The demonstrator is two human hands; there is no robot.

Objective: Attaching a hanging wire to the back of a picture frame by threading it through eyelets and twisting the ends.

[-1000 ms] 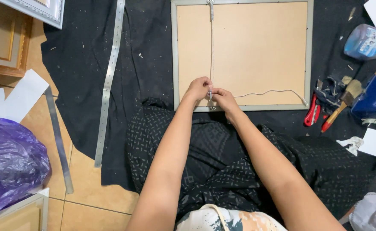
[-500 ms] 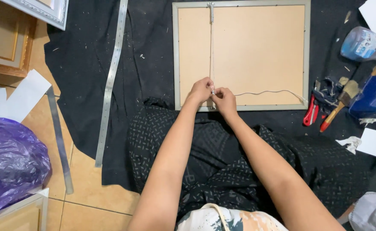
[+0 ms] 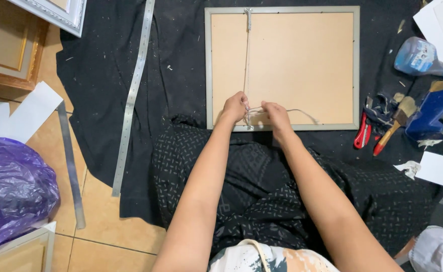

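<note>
A picture frame (image 3: 282, 126) lies face down on black cloth, its tan backing board (image 3: 302, 60) up. A thin hanging wire (image 3: 247, 55) runs from a small hanger at the top edge down to the bottom edge. My left hand (image 3: 235, 107) pinches this wire near the bottom rail. Right beside it, my right hand (image 3: 277, 115) grips the wire's loose end, which curls off to the right across the board. Both hands sit close together over the frame's lower edge.
A long metal ruler (image 3: 133, 95) lies on the black cloth (image 3: 181, 75) at left. Red-handled pliers (image 3: 361, 136), a brush (image 3: 392, 126), a blue bottle (image 3: 419, 56) and a blue tool (image 3: 435, 111) sit at right. A purple bag (image 3: 12, 191) and other frames (image 3: 10, 50) are at left.
My hands have stayed at the frame's bottom edge, working the wire; the loose end now arcs a little differently to the right.
</note>
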